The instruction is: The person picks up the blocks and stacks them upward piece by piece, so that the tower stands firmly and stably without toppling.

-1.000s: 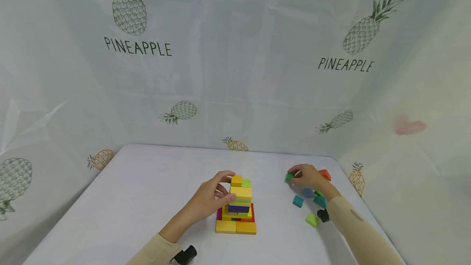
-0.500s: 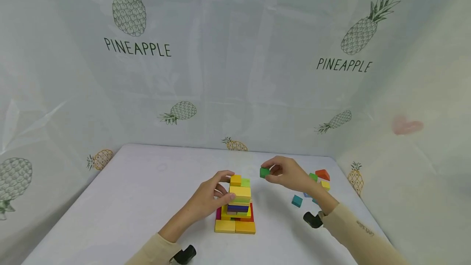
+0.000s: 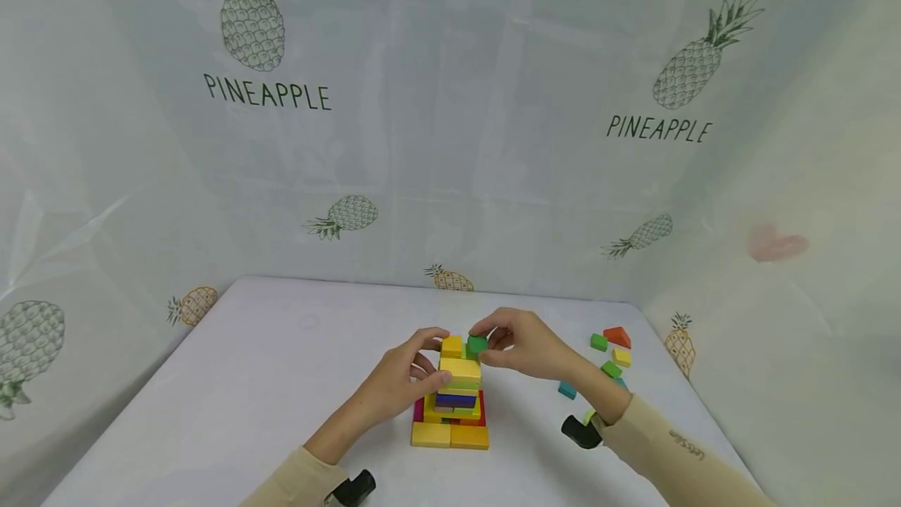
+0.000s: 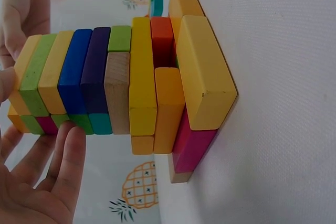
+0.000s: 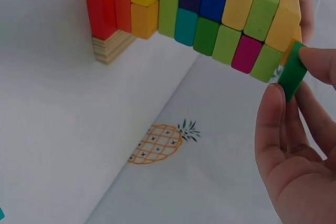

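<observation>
A tower of coloured wooden blocks (image 3: 461,371) stands on the white table, its base wider than its upper part. My left hand (image 3: 397,380) holds the upper left side, thumb on the near face and other fingers along the side. My right hand (image 3: 529,345) pinches a green block (image 3: 476,346) between thumb and fingers at the tower's top right, beside a yellow cube (image 3: 452,346). In the right wrist view the green block (image 5: 292,72) is tilted at the end of the stack. Whether it rests on the layer below is hard to tell.
Loose blocks lie on the right of the table: a red one (image 3: 617,336), a green one (image 3: 598,342), a yellow one (image 3: 622,357), a teal one (image 3: 567,390) and others partly hidden by the right arm. A pineapple-print curtain (image 3: 450,139) stands behind the table.
My right hand has lifted the green block from the right-hand group and carried it left to the tower's top. The left hand has stayed at the tower.
</observation>
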`<state>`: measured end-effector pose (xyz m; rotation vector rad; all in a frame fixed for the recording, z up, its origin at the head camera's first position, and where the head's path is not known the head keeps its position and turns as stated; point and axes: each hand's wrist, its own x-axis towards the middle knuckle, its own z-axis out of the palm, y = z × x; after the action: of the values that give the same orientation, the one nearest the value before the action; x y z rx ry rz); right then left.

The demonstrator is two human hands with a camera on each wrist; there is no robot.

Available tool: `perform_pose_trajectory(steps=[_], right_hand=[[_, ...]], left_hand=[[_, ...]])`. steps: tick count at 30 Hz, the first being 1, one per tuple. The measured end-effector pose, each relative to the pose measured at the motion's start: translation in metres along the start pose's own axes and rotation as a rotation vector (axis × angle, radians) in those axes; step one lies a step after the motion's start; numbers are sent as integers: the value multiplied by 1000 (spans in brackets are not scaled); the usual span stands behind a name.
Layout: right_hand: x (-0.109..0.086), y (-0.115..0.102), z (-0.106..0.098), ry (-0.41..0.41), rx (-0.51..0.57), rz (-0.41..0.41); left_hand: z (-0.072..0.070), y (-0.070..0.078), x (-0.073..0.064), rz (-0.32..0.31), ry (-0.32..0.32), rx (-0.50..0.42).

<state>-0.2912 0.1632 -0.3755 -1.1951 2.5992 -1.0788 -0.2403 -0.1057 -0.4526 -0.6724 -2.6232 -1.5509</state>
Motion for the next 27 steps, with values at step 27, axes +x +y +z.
perform_pose_trajectory(steps=[27], right_hand=[[3, 1, 11, 22, 11, -2]], left_hand=[[0, 0, 1, -3, -5, 5]])
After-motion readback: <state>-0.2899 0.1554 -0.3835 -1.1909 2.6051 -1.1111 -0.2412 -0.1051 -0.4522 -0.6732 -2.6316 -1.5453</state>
